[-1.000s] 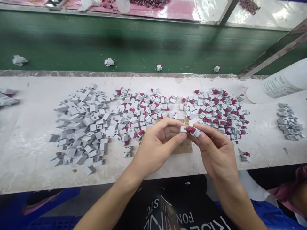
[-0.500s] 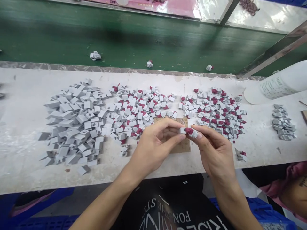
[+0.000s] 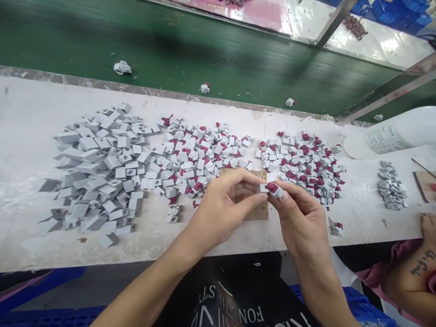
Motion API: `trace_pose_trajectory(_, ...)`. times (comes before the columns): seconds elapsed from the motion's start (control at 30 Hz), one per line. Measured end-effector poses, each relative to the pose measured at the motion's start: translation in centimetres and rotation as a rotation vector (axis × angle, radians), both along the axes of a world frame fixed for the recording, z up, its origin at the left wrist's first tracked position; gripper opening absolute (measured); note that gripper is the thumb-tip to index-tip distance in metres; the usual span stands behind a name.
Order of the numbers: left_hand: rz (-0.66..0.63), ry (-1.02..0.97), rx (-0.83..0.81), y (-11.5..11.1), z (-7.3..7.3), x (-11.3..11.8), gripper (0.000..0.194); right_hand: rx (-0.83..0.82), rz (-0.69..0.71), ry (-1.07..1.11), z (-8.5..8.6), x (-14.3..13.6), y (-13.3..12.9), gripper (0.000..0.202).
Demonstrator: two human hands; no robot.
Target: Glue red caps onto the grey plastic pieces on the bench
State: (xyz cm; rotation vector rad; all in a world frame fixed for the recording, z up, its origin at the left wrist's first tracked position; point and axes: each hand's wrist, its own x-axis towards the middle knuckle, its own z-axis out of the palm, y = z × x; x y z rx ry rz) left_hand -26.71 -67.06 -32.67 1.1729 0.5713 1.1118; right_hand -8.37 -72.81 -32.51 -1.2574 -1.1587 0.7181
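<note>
Between the fingertips of both hands is a small grey-and-dark-red plastic piece (image 3: 272,187). My left hand (image 3: 229,200) pinches its light grey left end between thumb and forefinger. The right end is gripped by my right hand (image 3: 303,218), thumb in front and fingers behind. Under the hands lies a brown cardboard piece (image 3: 257,213), partly covered by them. Beyond my left hand spreads a heap of grey-and-red pieces (image 3: 194,154), joining a larger heap of plain grey blocks (image 3: 102,168) on the left. Another grey-and-red heap (image 3: 303,159) lies beyond my right hand.
A green conveyor belt (image 3: 163,59) runs along the back with a few pieces on it. A white bottle (image 3: 391,134) lies on its side at right, near a small grey pile (image 3: 391,186). Another person's tattooed arm (image 3: 412,272) is at the lower right.
My view has shifted and tilted slightly, showing more of the other person's arm. Both hands keep hold of the same piece, with hardly any change in grip.
</note>
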Motion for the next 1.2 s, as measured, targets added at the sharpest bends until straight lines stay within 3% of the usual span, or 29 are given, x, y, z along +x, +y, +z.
trace_pose_trajectory(0.13,0.039,0.015,0.041,0.0,-0.3,0.0,0.008,-0.042,0.017,-0.003,0.4,0.3,0.1,0.021)
trace_pose_trajectory(0.27,-0.016,0.041,0.043,0.3,-0.3,-0.9,0.007,-0.057,0.094,-0.064,0.7,0.9,0.0,0.016)
trace_pose_trajectory(0.5,-0.155,0.091,0.067,1.0,0.8,-2.4,0.006,0.043,0.098,-0.177,0.9,0.7,-0.6,0.015)
trace_pose_trajectory(0.63,-0.087,0.143,0.145,1.3,1.2,-2.5,0.002,0.033,0.075,-0.207,1.1,0.4,-0.4,0.017)
trace_pose_trajectory(0.8,-0.1,0.088,0.101,1.5,0.9,-2.7,0.003,0.12,0.102,-0.243,1.2,-0.8,0.2,0.02)
trace_pose_trajectory(0.9,-0.09,0.034,0.077,1.7,0.8,-3.9,0.007,0.112,0.168,-0.292,2.3,-1.9,0.9,0.022)
trace_pose_trajectory(0.97,-0.048,0.043,0.085,1.8,1.0,-5.7,0.012,0.064,0.235,-0.364,3.8,-2.7,2.4,0.021)
trace_pose_trajectory(1.03,0.091,0.124,0.125,2.1,1.5,-8.0,0.017,0.019,0.279,-0.505,5.7,-4.1,5.6,0.029)
trace_pose_trajectory(1.13,0.382,0.297,0.154,2.7,2.6,-11.5,0.016,0.009,0.275,-0.733,8.1,-8.0,14.1,0.035)
trace_pose_trajectory(1.2,0.493,0.36,0.13,3.4,3.2,-13.0,0.015,0.02,0.295,-0.852,8.7,-12.0,20.9,0.037)
